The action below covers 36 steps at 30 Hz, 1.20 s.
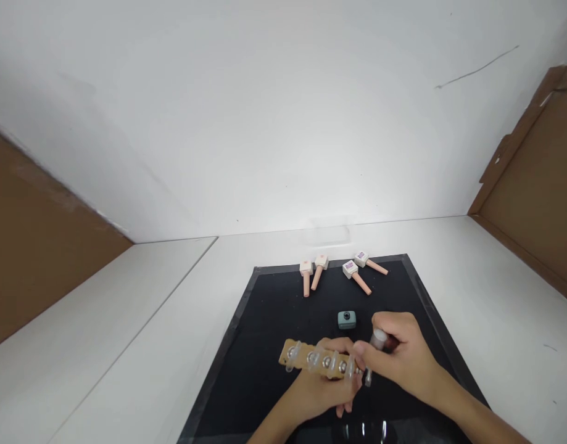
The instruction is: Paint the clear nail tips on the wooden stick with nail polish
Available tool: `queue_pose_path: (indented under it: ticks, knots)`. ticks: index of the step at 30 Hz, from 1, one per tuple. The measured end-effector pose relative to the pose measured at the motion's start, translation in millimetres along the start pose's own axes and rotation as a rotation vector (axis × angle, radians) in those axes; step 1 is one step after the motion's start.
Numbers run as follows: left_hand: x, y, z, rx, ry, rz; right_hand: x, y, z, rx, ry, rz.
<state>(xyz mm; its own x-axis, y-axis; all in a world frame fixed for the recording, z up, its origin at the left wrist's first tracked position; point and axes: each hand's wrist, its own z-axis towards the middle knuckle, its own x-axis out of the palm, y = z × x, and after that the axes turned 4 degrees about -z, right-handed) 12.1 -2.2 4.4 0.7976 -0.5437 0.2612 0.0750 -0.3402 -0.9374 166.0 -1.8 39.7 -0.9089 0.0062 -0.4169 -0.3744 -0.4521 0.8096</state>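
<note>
My left hand grips a tan nail-tip stand from below, its fingers wrapped around the right end. Along the stand sit round silvery studs and several clear false nail tips. My right hand pinches a nail polish brush by its pale cap. The brush end points down beside the rightmost nail tips; whether it touches them I cannot tell. Just beyond my hands stands a small teal nail polish bottle, uncapped, with a dark round opening on top.
Farther back lie several white nail polish bottles with long peach caps, in two pairs. Everything rests on a black mat with taped edges, on a white table. Shiny clear objects show at the near edge. Brown panels flank both sides.
</note>
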Motion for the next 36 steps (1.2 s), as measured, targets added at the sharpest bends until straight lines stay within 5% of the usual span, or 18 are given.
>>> queue_pose_path:
  ticks: [5,11,18,24,31,36]
  knots:
    - [-0.6,4.0,0.3,-0.012,-0.005,0.002,-4.7,-1.6,2.8,0.038,-0.126,-0.057]
    - [1.7,-0.8,-0.2,-0.009,-0.001,-0.003,-2.2,1.3,0.3,-0.007,0.049,-0.009]
    - [2.2,0.5,-0.8,-0.029,-0.03,0.031,-6.9,-2.4,4.3,0.025,-0.139,-0.08]
    - [0.0,5.5,-2.9,0.039,-0.071,0.057,-4.4,1.5,0.7,-0.071,0.06,-0.013]
    - [-0.1,0.9,-5.3,0.026,-0.067,0.138,-6.8,-2.0,5.6,-0.026,-0.152,-0.159]
    - [1.6,-3.3,-5.7,0.142,-0.17,0.416,-6.4,-0.9,1.7,-0.147,0.02,-0.045]
